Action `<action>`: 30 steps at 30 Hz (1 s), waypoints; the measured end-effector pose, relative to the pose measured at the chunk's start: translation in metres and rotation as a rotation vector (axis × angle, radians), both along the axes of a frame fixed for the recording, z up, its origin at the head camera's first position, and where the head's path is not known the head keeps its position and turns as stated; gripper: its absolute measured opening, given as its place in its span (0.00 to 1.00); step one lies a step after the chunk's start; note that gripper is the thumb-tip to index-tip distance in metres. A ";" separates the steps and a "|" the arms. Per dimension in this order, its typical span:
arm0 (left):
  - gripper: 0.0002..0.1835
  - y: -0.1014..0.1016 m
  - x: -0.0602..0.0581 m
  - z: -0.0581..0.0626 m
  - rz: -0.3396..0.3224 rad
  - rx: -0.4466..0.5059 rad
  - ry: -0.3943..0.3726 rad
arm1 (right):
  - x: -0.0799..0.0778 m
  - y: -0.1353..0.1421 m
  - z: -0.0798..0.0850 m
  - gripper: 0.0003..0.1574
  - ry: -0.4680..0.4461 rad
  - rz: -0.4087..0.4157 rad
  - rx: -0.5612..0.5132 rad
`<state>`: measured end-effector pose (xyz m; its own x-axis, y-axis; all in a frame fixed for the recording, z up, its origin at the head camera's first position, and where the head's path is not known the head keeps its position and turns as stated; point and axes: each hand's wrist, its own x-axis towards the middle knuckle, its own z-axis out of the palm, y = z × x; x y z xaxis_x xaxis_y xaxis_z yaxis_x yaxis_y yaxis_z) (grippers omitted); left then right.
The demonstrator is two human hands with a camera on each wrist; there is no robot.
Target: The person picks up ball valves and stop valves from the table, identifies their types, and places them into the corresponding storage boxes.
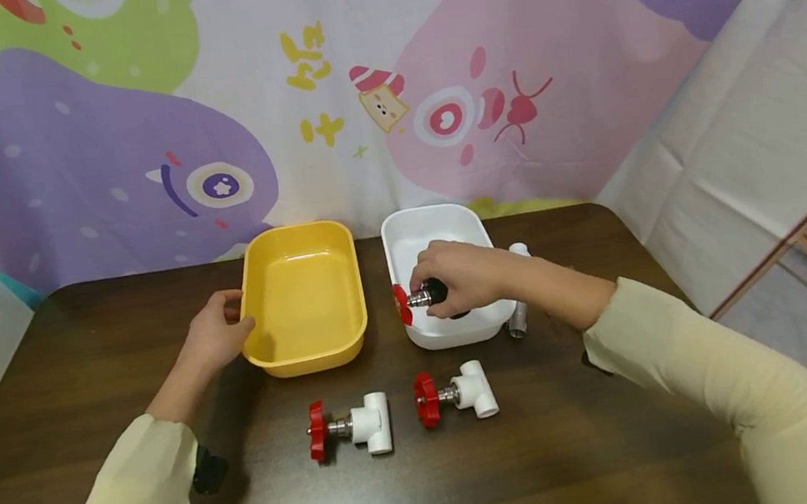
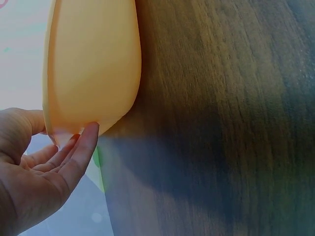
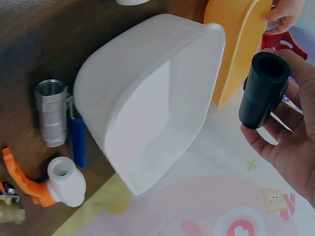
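My right hand (image 1: 474, 273) holds a black stop valve (image 3: 261, 98) above the white tray (image 1: 452, 337). Its red handwheel (image 1: 401, 304) points left, and its open pipe end shows in the right wrist view. On the other side, my left hand (image 1: 213, 334) grips the left wall of the yellow tray (image 1: 311, 365). In the left wrist view the thumb is at the rim and the fingers lie along the outer wall. Nothing lies inside the yellow tray.
Two white tee valves with red handwheels, one on the left (image 1: 372, 424) and one on the right (image 1: 475, 390), lie before the trays. Right of the white tray are a metal valve with blue handle (image 3: 51, 118), an orange-handled white valve (image 3: 68, 184) and a brass valve (image 3: 11, 212).
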<state>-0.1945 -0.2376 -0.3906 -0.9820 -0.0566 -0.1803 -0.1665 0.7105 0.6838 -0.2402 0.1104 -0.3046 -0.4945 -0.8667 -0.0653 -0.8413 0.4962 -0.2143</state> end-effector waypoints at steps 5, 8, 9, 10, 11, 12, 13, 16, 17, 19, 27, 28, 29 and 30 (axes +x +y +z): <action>0.31 0.000 0.000 -0.001 -0.002 0.009 -0.005 | -0.006 -0.008 0.001 0.16 0.004 -0.007 0.003; 0.31 0.000 0.000 -0.001 -0.001 0.015 -0.007 | -0.009 -0.013 0.001 0.16 0.018 -0.005 0.003; 0.31 0.000 0.000 -0.001 -0.001 0.017 -0.007 | -0.010 -0.015 0.001 0.16 0.022 -0.004 0.002; 0.31 0.000 0.000 -0.001 -0.001 0.016 -0.007 | -0.011 -0.016 0.001 0.17 0.024 -0.003 0.003; 0.31 0.000 0.000 -0.001 0.001 0.016 -0.008 | -0.012 -0.018 0.001 0.16 0.027 -0.001 0.002; 0.31 0.000 0.000 0.000 0.000 0.014 -0.007 | -0.013 -0.020 0.002 0.16 0.025 -0.001 0.000; 0.31 -0.001 0.000 0.000 0.001 0.013 -0.005 | -0.013 -0.022 0.002 0.16 0.025 0.000 -0.001; 0.31 -0.001 0.001 0.000 0.002 0.010 -0.001 | -0.015 -0.027 0.004 0.17 0.030 0.008 -0.004; 0.31 -0.001 0.001 0.000 0.003 0.009 0.000 | -0.015 -0.029 0.004 0.17 0.030 0.008 -0.004; 0.31 -0.001 0.001 0.000 0.004 0.007 0.001 | -0.016 -0.032 0.005 0.17 0.031 0.012 -0.003; 0.31 -0.001 0.001 -0.001 0.002 0.003 0.010 | -0.019 -0.045 0.004 0.18 0.016 0.018 0.020; 0.31 -0.001 0.001 -0.001 0.003 0.003 0.011 | -0.020 -0.046 0.003 0.18 0.016 0.020 0.022; 0.31 -0.002 0.001 -0.001 0.003 0.003 0.011 | -0.020 -0.048 0.002 0.18 0.016 0.021 0.024; 0.31 -0.002 0.001 -0.001 0.004 0.003 0.010 | -0.020 -0.050 0.002 0.18 0.016 0.026 0.024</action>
